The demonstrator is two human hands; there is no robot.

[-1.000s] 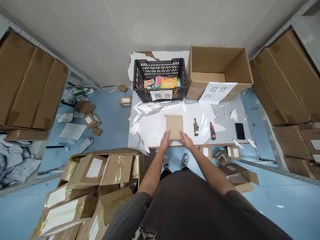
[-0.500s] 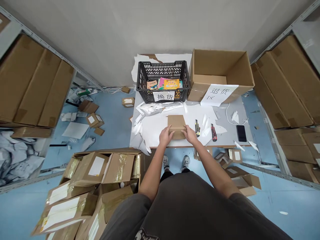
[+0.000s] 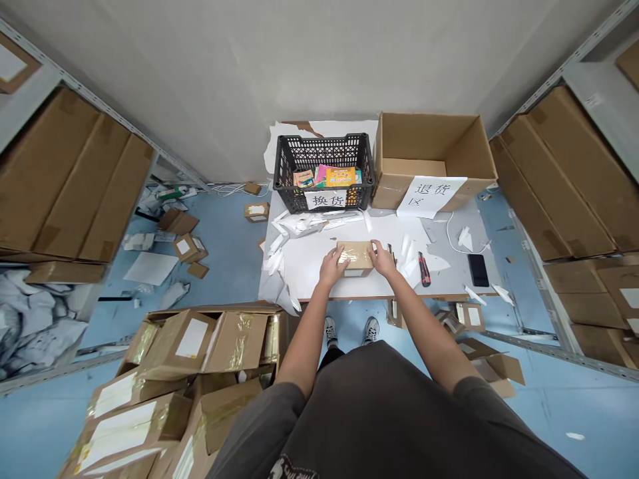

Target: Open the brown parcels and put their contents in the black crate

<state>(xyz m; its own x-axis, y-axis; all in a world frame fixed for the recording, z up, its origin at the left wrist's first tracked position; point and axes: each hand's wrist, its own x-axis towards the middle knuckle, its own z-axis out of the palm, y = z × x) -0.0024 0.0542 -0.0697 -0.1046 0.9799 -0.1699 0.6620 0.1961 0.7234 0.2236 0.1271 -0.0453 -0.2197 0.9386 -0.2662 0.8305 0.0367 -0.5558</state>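
A small brown cardboard box point(image 3: 355, 256) is held between my two hands over the front of the white-topped table point(image 3: 309, 279). Shiny tape covers its upper face, and a white label shows on the side towards me. My left hand point(image 3: 332, 266) grips the box's left side; my right hand point(image 3: 382, 258) closes on its right side. Just beyond my right hand lies a yellow-and-black utility knife point(image 3: 391, 253), mostly hidden by that hand. Further right rests a red-and-black utility knife point(image 3: 424, 269).
At the back stand a black plastic crate point(image 3: 324, 166) with colourful booklets and a large open carton point(image 3: 434, 143). A phone point(image 3: 478, 271) lies at the right. Paper scraps point(image 3: 299, 226) litter the table. A big carton of taped parcels point(image 3: 200, 372) stands at my left.
The small box has been turned in my hands: its taped face now points up and a white label faces me. My right hand now partly covers the yellow knife.
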